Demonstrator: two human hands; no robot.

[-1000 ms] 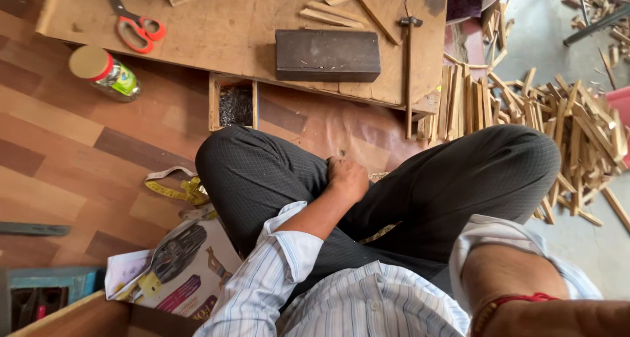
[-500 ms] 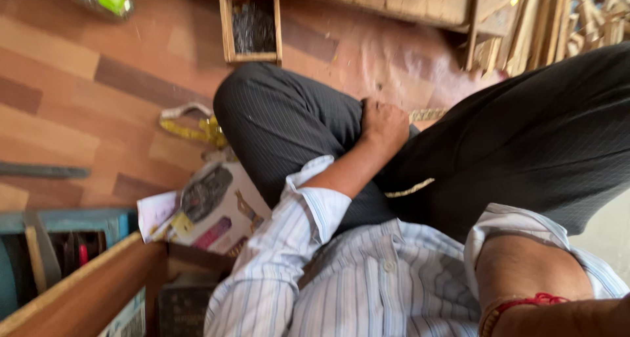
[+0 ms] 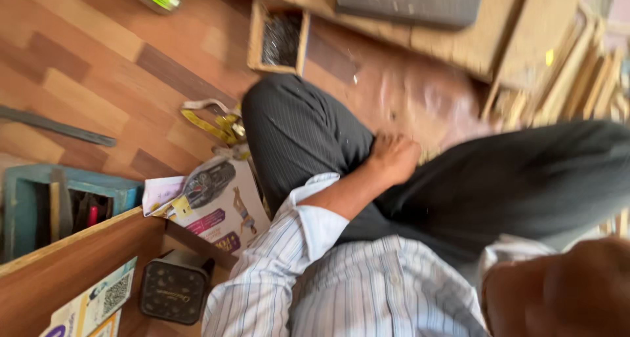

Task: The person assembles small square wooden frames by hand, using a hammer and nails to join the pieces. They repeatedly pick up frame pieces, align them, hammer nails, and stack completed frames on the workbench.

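I sit cross-legged on a wooden floor in dark pinstriped trousers (image 3: 308, 133) and a striped shirt. My left hand (image 3: 394, 158) rests in the gap between my legs with its fingers curled downward; the fingertips are hidden, so whether anything is in it does not show. At the bottom right only a blurred part of my right arm (image 3: 558, 291) is visible, and the hand itself is outside the picture. Nearest the left hand are my left knee and the reddish floor (image 3: 420, 94) ahead.
A small wooden box of dark bits (image 3: 281, 38) stands ahead of my knee. A yellow strap (image 3: 216, 122), a printed carton (image 3: 220, 202), a teal tool tray (image 3: 39, 206), a wooden board (image 3: 85, 265) and a black box (image 3: 174, 286) lie left. Wood strips (image 3: 590, 81) pile up right.
The view has swung down and to the left, bringing the wooden board and black box into sight. My left hand has stayed between my legs.
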